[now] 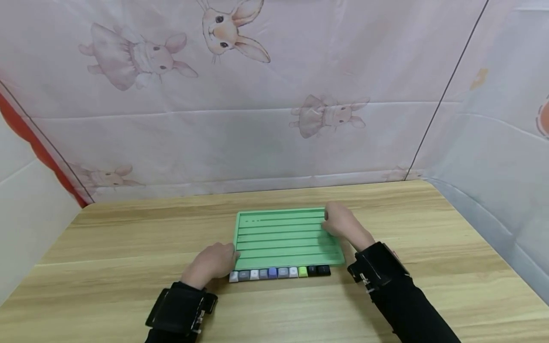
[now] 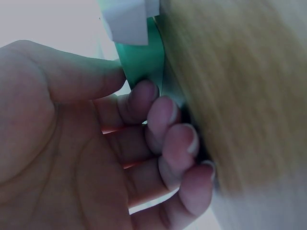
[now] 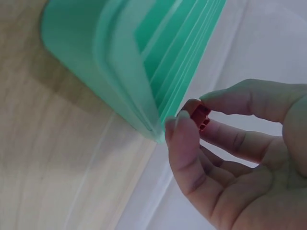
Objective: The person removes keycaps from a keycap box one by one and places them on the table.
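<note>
A green ridged tray (image 1: 279, 241) lies on the table. At its lower left side, my left hand (image 1: 214, 261) holds the edge; in the left wrist view the thumb and curled fingers lie around the green corner (image 2: 141, 60). Over the tray's upper right corner is my right hand (image 1: 343, 222). Its fingertips pinch a small red keycap (image 3: 199, 115), hollow side showing in the right wrist view and hidden in the head view. Along the tray's front edge runs a row of keycaps (image 1: 272, 273) in white, grey, purple, lime and black.
The wooden table (image 1: 141, 238) extends on both sides of the tray. Behind it hangs a pale curtain (image 1: 240, 143) printed with rabbits, and more pale cloth (image 1: 506, 190) borders the right side.
</note>
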{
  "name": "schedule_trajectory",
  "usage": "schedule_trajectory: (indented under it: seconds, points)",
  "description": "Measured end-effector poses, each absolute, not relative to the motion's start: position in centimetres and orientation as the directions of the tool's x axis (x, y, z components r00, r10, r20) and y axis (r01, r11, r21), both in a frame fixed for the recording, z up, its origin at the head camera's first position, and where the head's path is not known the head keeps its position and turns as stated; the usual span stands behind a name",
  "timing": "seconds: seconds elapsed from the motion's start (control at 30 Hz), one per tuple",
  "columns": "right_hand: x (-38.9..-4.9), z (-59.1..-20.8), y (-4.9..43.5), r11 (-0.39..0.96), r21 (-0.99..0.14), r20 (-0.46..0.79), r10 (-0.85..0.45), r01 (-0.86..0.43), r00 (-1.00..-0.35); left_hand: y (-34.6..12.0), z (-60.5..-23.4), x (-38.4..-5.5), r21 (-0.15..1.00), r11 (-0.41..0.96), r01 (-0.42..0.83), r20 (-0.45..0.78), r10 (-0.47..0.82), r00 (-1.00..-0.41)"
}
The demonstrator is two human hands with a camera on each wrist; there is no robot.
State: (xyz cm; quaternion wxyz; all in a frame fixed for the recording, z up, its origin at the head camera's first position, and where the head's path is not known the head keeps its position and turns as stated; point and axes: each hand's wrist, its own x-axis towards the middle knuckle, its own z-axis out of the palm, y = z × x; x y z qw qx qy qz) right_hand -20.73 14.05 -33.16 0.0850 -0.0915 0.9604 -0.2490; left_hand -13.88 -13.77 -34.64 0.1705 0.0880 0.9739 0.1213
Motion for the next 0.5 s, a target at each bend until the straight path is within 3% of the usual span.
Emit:
schedule_trajectory:
  seconds: [0.5]
  points:
    - [-18.1, -32.2, 14.6, 0.855, -0.465, -0.039, -0.280, -0.231, -0.959, -13.6, -34.5, -13.8, 0.263, 0.955, 0.136, -0.307, 0.216, -0.927]
